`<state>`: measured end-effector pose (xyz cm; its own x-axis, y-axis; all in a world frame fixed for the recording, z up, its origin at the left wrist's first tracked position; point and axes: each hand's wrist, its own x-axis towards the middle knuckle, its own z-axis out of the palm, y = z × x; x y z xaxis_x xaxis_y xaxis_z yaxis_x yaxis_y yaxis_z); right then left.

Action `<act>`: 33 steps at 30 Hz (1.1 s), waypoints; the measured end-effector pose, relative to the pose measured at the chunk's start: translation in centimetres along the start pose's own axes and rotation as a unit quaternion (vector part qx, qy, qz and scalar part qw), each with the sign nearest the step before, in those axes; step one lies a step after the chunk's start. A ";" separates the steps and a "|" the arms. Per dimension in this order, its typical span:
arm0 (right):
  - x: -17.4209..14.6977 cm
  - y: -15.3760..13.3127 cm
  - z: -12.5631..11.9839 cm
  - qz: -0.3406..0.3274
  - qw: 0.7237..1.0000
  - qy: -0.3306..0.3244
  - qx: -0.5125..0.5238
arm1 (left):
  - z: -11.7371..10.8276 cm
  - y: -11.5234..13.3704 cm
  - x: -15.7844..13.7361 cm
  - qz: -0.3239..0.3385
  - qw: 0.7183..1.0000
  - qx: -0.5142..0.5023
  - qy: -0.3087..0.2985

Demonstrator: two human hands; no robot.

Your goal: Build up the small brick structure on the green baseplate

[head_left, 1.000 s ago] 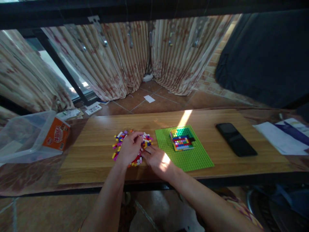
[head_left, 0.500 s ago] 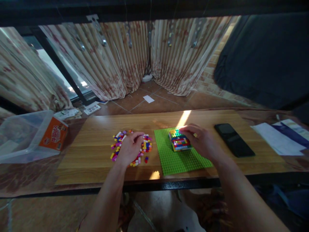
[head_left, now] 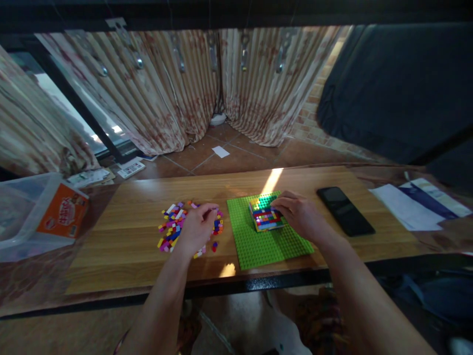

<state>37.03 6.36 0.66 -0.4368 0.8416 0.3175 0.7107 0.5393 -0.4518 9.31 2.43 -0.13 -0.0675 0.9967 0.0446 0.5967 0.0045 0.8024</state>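
Observation:
My left hand (head_left: 198, 224) is over a loose pile of small coloured bricks (head_left: 170, 228), its thumb and fingers drawn into a pinch. Whatever lies between those fingertips is too small or hidden to name. On a green studded baseplate (head_left: 254, 251) stands a low block built of multicoloured bricks (head_left: 263, 216), with green studs along its far side. My right hand (head_left: 300, 215) comes in from the right, fingertips pinched together at the top right of this block. Its fingers cover that corner, so I cannot make out what they grip.
Right of the baseplate lies a black phone (head_left: 345, 211). Beyond it are papers (head_left: 410, 209). At the far left stands a clear plastic box (head_left: 25, 212) with an orange label. The near edge of the wooden board (head_left: 121, 276) meets a dark rail.
The whole view has shifted, so the things sit further left. My right fingertips have moved from the block's green far side a little towards me. My left hand stays over the pile.

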 end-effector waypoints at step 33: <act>0.3 -4.2 0.7 0.045 0.979 0.050 0.194 | 3.6 3.4 -1.2 -0.077 0.945 -0.307 -0.084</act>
<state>33.49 4.38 2.07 -0.3117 0.8896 0.3338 0.4721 0.4499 -0.7581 14.31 1.55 0.39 0.0431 0.9872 -0.1537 0.0108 0.1534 0.9881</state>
